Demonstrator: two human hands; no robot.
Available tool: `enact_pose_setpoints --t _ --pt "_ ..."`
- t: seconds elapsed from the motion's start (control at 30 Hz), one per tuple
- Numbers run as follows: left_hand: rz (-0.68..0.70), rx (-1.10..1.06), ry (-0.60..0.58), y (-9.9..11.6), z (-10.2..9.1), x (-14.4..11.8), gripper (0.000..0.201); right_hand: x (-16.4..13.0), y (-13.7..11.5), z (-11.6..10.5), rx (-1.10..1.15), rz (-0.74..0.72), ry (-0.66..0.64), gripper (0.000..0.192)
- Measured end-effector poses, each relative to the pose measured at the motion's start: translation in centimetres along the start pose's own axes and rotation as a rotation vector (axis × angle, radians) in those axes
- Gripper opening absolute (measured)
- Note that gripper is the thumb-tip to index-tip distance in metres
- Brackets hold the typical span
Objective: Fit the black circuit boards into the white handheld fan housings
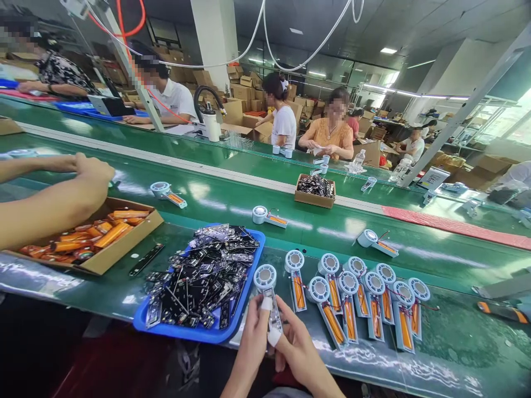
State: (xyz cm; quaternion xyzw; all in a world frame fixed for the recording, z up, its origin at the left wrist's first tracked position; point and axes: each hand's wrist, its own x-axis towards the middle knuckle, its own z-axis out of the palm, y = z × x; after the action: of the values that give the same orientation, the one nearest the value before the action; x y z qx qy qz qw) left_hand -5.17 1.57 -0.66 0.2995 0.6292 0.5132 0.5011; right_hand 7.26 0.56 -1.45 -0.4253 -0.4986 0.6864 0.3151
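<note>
Head camera looks down on both hands of the person at the near edge of the green conveyor table (456, 342). Left hand (254, 337) and right hand (296, 345) meet on one small white fan half-shell with round head (269, 296). The fingers of both hands, two of them in white fingertip covers, pinch its handle part. Its long axis runs nearly away from the person, with the round head at the far end, above the table edge.

Judging from the layout, about nine similar pieces with orange batteries (365, 301) already lie in a row to the right, their heads also pointing away. The blue plastic tray of black circuit boards (203, 282) is full, so much work seems left. Whether the held shell already has its board, I cannot tell; fingers hide it.
</note>
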Motion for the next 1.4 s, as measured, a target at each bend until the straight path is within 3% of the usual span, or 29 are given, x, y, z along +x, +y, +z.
enact_pose_setpoints --t 0.1,0.23,0.3,0.4,0.5,0.57,0.63,0.83,1.03,1.2,1.4 --pt "0.062 0.320 -0.061 0.9 -0.7 1.0 0.025 -0.1 -0.6 0.0 -0.192 0.069 0.032 0.079" --pt "0.119 0.672 -0.132 2.5 -1.4 1.8 0.021 -0.3 -2.9 -0.3 -0.880 -0.037 0.108 0.064" --pt "0.134 0.793 -0.149 3.3 -2.0 1.8 0.023 -0.3 -4.1 -0.7 -1.105 -0.083 0.132 0.055" --pt "0.136 0.890 -0.124 4.8 -3.8 1.5 0.034 0.0 -5.6 -1.9 -1.228 -0.215 0.308 0.038" --pt "0.145 1.060 0.019 6.3 -6.5 1.3 0.044 0.8 -6.9 -3.1 -1.381 -0.384 0.528 0.032" --pt "0.138 1.274 0.075 7.0 -8.1 1.3 0.043 1.9 -7.3 -3.5 -1.509 -0.417 0.549 0.023" --pt "0.125 1.413 0.035 7.3 -9.0 1.3 0.038 3.2 -7.4 -3.6 -1.597 -0.401 0.519 0.012" --pt "0.117 1.449 -0.055 6.4 -8.2 1.0 0.036 4.9 -6.5 -3.2 -1.641 -0.416 0.451 0.019" --pt "0.112 1.422 -0.093 6.0 -8.8 1.5 0.029 2.0 -4.7 -2.5 -1.602 -0.480 0.421 0.016" --pt "0.166 1.407 -0.059 6.3 -10.0 2.2 0.036 0.4 -2.7 -2.9 -1.455 -0.503 0.462 0.030" --pt "0.324 1.421 -0.065 7.1 -7.9 3.7 0.043 -0.2 -2.4 -3.5 -1.264 -0.520 0.462 0.036"
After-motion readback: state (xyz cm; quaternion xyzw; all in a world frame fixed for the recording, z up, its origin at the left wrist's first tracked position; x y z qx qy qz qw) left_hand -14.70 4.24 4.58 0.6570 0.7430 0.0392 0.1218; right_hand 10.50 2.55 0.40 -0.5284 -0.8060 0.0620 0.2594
